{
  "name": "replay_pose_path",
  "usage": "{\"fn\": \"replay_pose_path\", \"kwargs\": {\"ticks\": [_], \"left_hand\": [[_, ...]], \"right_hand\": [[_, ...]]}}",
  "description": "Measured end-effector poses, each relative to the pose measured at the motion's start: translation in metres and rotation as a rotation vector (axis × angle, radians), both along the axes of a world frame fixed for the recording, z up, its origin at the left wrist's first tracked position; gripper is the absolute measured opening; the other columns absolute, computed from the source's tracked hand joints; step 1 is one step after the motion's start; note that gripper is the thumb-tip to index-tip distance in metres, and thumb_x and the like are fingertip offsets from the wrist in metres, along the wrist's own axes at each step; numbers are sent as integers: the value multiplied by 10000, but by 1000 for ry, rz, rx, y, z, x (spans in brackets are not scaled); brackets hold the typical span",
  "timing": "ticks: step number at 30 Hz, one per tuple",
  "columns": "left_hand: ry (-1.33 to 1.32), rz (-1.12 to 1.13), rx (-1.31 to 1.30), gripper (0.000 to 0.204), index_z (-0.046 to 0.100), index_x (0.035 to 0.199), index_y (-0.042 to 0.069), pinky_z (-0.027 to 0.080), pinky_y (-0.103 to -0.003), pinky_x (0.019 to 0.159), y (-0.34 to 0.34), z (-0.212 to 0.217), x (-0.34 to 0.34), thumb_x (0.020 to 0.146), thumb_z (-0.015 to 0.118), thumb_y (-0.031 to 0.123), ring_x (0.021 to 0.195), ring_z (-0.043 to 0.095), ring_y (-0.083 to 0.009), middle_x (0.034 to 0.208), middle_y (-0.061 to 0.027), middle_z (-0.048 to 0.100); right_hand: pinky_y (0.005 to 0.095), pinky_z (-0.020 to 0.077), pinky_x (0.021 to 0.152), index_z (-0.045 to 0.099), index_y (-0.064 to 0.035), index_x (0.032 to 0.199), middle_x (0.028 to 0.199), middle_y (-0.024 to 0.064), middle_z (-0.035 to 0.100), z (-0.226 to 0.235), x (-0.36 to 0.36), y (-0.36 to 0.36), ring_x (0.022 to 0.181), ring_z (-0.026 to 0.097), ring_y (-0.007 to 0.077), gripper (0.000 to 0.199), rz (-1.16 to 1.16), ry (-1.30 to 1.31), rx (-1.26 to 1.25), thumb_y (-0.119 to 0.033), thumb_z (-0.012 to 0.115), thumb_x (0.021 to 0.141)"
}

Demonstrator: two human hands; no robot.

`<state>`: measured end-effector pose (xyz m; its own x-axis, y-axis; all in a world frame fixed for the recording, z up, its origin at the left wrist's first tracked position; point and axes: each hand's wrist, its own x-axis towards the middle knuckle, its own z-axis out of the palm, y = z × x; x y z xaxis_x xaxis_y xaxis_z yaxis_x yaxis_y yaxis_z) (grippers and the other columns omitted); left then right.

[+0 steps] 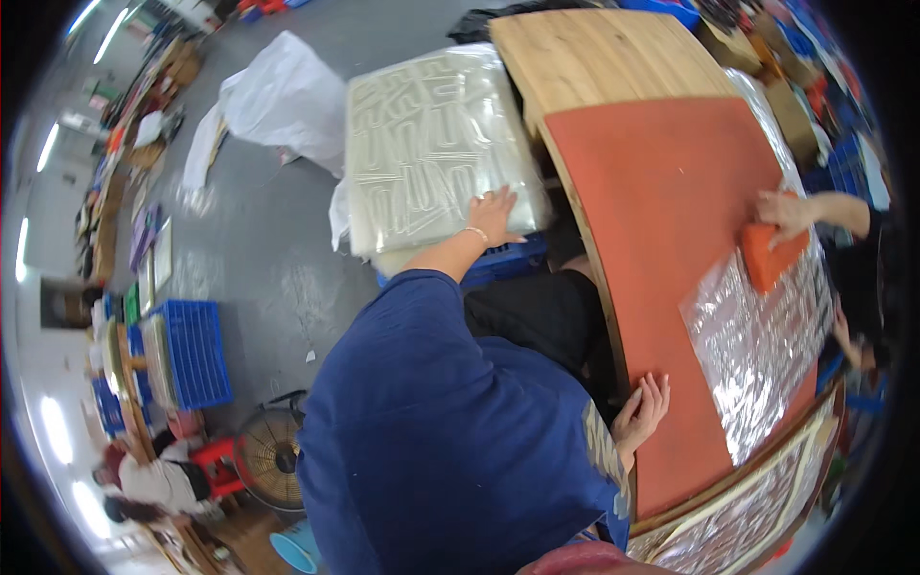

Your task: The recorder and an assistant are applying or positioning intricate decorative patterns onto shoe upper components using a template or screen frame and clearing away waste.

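Observation:
My left hand [494,213] reaches out to the side and lies at the near edge of a thick stack of clear plastic sheets [422,144] with raised looped shapes. Its fingers are spread, and it holds nothing that I can see. On the near left edge of a red-topped table [661,211] rests my right hand [644,412], fingers extended and empty. Across that table, a co-worker's hand [788,216] presses an orange cloth or pad [770,257] onto a clear embossed plastic sheet [757,335].
A light wooden board [613,53] adjoins the red surface's far end. Beneath the stack is a blue crate [508,261]. A white plastic sack [287,96], a floor fan [271,455] and a blue basket [195,353] stand to the left. Another embossed sheet [747,508] lies at the lower right.

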<state>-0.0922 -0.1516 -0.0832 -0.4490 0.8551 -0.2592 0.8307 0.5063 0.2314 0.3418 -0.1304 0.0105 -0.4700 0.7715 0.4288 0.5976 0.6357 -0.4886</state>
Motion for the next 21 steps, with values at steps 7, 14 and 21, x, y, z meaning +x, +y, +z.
{"fn": "replay_pose_path", "kwargs": {"ticks": [7,14,21], "left_hand": [[185,-7,-132,969,319,1423,61,281,-594,1059,36,-33,-37,691,748,527,1352,251,-479,1501,-202,259],[-84,-149,-63,278,626,1075,32,472,-456,894,45,-31,-54,833,550,145,984,616,-373,1056,-235,638],[-364,852,916,189,646,829,-28,534,-413,680,-11,9,-79,843,557,138,726,673,-340,772,-218,670]], "right_hand": [[490,349,1043,643,4,1009,1121,143,616,1,-9,8,1181,518,333,157,-13,-157,99,-37,553,888],[469,357,1037,646,0,1033,1114,136,622,-1,3,15,1175,524,334,172,73,-125,40,-38,551,895],[420,403,944,666,-9,998,1036,132,630,-19,15,37,1055,562,311,153,94,-71,22,-39,556,896]]}}
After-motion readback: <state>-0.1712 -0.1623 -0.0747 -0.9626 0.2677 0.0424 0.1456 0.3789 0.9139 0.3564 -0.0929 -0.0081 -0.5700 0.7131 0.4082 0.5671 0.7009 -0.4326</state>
